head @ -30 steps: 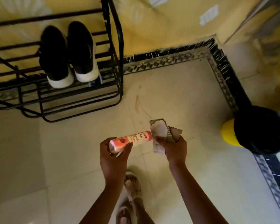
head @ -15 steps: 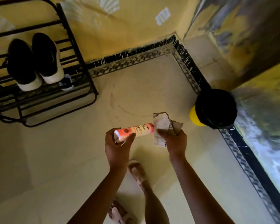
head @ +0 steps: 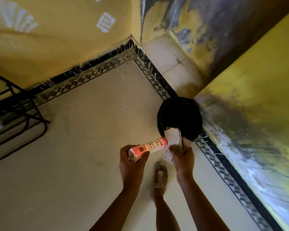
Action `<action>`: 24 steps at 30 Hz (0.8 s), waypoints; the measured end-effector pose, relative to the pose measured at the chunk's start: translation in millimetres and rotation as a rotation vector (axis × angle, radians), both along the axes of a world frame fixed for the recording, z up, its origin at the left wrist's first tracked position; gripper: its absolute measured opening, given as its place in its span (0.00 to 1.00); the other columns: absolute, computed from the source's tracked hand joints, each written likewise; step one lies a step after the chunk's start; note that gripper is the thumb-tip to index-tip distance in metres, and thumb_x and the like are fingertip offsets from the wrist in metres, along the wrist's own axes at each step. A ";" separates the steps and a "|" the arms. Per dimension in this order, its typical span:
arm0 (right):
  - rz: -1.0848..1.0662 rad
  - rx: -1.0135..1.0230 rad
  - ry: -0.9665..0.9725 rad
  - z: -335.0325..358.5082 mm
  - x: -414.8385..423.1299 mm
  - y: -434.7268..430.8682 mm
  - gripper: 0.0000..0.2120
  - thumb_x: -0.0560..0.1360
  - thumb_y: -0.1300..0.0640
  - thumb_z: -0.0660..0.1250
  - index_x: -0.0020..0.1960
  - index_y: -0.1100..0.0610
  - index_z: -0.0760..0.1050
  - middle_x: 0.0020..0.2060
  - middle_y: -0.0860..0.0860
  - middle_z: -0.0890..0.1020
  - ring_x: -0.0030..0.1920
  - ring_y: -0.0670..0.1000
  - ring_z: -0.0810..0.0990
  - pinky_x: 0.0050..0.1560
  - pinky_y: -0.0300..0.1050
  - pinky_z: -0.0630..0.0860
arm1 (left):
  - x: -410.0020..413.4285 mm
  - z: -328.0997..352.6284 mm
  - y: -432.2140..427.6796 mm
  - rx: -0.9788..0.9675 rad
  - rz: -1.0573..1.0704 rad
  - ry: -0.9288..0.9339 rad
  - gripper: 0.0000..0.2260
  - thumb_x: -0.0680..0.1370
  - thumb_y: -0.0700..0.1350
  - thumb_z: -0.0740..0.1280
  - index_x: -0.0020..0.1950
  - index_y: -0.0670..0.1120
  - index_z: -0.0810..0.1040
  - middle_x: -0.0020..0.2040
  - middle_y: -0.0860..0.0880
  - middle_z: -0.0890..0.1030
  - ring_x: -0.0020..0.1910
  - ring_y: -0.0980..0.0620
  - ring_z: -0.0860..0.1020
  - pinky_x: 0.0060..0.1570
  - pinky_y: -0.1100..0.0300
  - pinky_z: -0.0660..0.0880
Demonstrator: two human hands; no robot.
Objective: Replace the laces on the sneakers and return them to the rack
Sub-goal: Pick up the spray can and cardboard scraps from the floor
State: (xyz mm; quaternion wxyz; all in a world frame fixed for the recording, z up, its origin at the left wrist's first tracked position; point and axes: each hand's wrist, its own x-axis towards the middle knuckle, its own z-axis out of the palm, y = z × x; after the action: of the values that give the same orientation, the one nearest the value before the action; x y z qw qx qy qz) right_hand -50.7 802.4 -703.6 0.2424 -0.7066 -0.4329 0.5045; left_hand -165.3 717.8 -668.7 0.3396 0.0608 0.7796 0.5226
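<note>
The left hand (head: 132, 165) grips a long orange carton (head: 148, 148), fingers curled round it. The right hand (head: 183, 162) pinches torn cardboard scraps (head: 173, 135) near a black bin (head: 178, 114) at the floor's right edge. The rack (head: 37, 112) shows far left, and the sneakers cannot be made out. Probably only binning the packaging remains.

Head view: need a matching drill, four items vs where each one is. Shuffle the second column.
Items:
1. pink carton
2. cardboard scrap
3. black bin
4. shoe rack

Places:
A. at the far left edge of the frame
B. held in the left hand
C. on the floor by the wall
D. held in the right hand

Pairs: 1-B, 2-D, 3-C, 4-A
</note>
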 end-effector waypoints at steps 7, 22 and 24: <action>0.076 -0.129 -0.065 -57.9 77.3 127.5 0.23 0.69 0.63 0.74 0.61 0.57 0.71 0.51 0.52 0.80 0.52 0.53 0.79 0.48 0.52 0.81 | 66.8 -63.3 152.4 -0.181 -0.044 -0.008 0.18 0.70 0.43 0.75 0.57 0.43 0.74 0.51 0.49 0.79 0.47 0.52 0.77 0.34 0.70 0.73; 0.002 -0.210 -0.069 -171.3 82.2 220.8 0.28 0.71 0.58 0.73 0.68 0.60 0.67 0.61 0.57 0.76 0.61 0.57 0.76 0.53 0.46 0.74 | 92.8 -184.1 258.2 -0.296 -0.235 -0.247 0.12 0.74 0.44 0.69 0.56 0.44 0.75 0.50 0.44 0.79 0.51 0.41 0.79 0.42 0.57 0.73; -0.030 -0.232 -0.045 -171.9 79.2 221.6 0.29 0.73 0.58 0.71 0.71 0.59 0.64 0.66 0.56 0.74 0.65 0.56 0.73 0.56 0.42 0.70 | 92.8 -184.8 263.7 -0.321 -0.333 -0.275 0.17 0.76 0.44 0.67 0.64 0.44 0.72 0.57 0.44 0.77 0.58 0.43 0.75 0.51 0.54 0.72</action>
State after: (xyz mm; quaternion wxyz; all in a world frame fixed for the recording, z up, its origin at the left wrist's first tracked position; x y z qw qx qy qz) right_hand 28.5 1024.0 -875.6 0.1570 -0.7475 -0.3663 0.5315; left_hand -72.6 981.5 -853.6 0.5288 0.0620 0.7785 0.3324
